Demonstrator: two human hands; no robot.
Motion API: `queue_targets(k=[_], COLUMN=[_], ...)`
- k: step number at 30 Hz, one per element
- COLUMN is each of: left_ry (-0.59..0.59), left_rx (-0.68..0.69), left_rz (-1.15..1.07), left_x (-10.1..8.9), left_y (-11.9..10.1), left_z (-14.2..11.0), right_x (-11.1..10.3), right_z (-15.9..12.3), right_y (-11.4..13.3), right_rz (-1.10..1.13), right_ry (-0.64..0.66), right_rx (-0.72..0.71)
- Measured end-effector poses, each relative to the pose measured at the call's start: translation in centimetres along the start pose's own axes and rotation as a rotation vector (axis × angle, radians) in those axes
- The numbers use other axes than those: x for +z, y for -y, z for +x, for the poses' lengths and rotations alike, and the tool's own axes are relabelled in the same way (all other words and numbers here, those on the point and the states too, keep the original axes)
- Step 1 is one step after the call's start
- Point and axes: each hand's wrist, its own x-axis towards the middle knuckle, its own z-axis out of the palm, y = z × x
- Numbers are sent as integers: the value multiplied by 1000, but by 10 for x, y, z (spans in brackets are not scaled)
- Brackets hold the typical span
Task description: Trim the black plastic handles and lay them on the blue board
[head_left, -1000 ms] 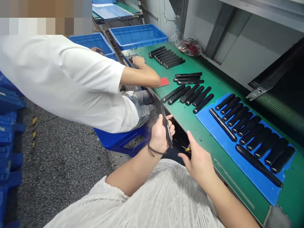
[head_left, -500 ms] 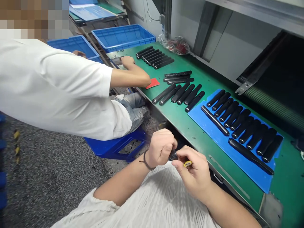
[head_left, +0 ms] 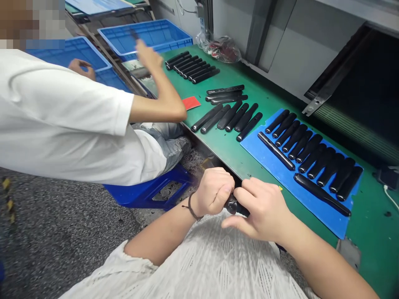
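Note:
Close to my body, my left hand [head_left: 215, 191] is wrapped round a black handle [head_left: 231, 205], whose dark shiny end shows below the fist. My right hand [head_left: 263, 209] is curled against the same piece, its thumb stretched out beneath. A bit of a small yellow tool [head_left: 281, 188] sticks out behind the right knuckles; its kind is hidden. Right of my hands, a blue sheet [head_left: 307, 205] carries a row of similar black handles [head_left: 326, 170], with one long handle [head_left: 322, 194] lying along its near side.
A co-worker in a white shirt [head_left: 62, 112] sits at the left. More black handles [head_left: 229, 118] and a red card [head_left: 191, 103] lie on the green table [head_left: 232, 155]. Blue crates [head_left: 146, 37] stand beyond; a plastic bag [head_left: 226, 49] rests by the wall.
My right hand has turned over and shifted right, so the yellow tool is now mostly hidden behind it. The co-worker's hand has lifted toward the crate. The view has shifted slightly.

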Motion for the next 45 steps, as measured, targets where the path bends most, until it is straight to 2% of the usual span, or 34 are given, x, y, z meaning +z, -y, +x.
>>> queue_targets(k=[3,8,12,15,17,19,21,24,27,35,39,45], left_ry=[-21,-30,-101,-153,-154,-90,-30,-50,-86,-74,-85,-124], left_rx=[-17,-189,-297,-440,-572,-683,-750,-813,-816,-755,-774,-769], left_rz=[31,47,1,-71,-175,-371,-602,-847,-947,-775,-735,-733], left_x=[2,6,13,21,25,28,29,28,26,28,29,32], left_y=[-1,-5,-13,-20,-24,-25,-23,-19,-19,-27,-29,-29], left_z=[1,-2,0,2,2,1,-1,-3,0,2,2,2], right_x=[0,1,7,14,19,22,23,18,7,-13,-16,-13], right_z=[2,-1,-8,-13,-14,-14,-12,-11,-11,6,13,10], right_y=[-2,-7,-8,-11,-14,-18,-22,-27,-31,-36,-37,-38], right_rz=[-59,-187,-305,-389,-440,-425,-306,-9,105,-98,-173,-304], right_ry=[-13,-85,-210,-311,-361,-389,-400,-369,-292,-161,-147,-196], right_rx=[-22,-98,-104,-95,-87,-46,12,84,139,143,114,74])
